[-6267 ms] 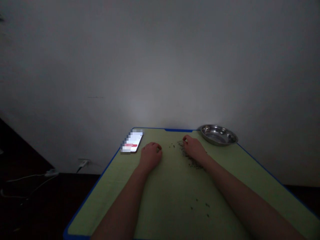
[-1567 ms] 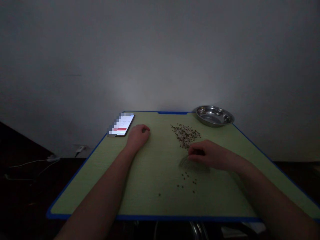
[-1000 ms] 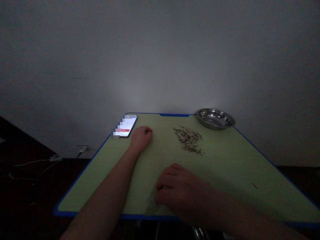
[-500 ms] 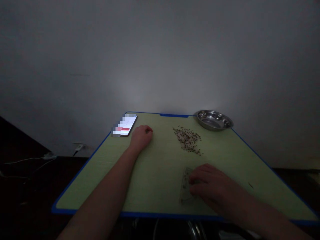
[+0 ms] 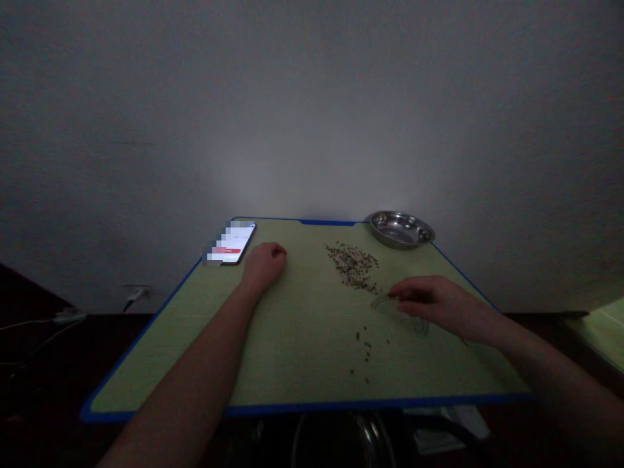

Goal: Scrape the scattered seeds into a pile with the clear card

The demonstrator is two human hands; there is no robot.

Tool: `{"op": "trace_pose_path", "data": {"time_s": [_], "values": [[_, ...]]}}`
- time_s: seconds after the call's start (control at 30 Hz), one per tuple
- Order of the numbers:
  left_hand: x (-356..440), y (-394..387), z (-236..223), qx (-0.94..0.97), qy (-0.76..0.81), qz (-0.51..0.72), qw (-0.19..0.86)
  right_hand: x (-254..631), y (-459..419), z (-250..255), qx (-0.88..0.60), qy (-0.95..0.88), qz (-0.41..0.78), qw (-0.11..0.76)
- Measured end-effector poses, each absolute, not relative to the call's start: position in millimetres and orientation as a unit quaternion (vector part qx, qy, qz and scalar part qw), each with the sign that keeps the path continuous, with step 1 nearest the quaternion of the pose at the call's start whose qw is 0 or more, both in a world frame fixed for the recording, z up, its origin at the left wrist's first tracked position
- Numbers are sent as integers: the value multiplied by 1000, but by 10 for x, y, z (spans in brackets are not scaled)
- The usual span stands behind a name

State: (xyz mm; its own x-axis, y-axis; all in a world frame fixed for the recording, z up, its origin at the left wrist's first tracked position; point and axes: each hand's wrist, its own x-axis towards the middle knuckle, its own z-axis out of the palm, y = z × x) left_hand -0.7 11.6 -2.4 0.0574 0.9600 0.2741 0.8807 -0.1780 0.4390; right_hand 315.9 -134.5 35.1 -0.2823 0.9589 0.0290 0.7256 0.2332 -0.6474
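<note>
On the table's left half rests my left hand, its fingers curled in and nothing visible in them. My right hand pinches a clear plastic piece, thin and see-through with curved edges; its exact kind I cannot make out. The piece is just in front of a spread-out pile of small dark seeds or grains. Several loose grains are scattered nearer the front edge.
A shallow steel bowl stands at the back right corner of the green table. A lit phone lies at the back left. Behind is a wall with a plugged-in cable. A shiny round metal rim shows below the front edge.
My right hand, with the clear plastic piece, swept left near the front edge, then came back right and up beside the pile. Loose grains show again in front. My left hand stays put.
</note>
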Motion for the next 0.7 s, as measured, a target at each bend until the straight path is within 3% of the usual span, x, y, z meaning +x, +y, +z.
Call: {"op": "trace_pose_path", "data": {"time_s": [0.27, 0.7], "values": [[-12, 139, -48, 723, 635, 262, 81, 3149, -1201, 55, -580, -736, 295, 190], [-33, 149, -42, 722, 635, 259, 86, 2630, -1313, 186, -497, -793, 323, 142]]}}
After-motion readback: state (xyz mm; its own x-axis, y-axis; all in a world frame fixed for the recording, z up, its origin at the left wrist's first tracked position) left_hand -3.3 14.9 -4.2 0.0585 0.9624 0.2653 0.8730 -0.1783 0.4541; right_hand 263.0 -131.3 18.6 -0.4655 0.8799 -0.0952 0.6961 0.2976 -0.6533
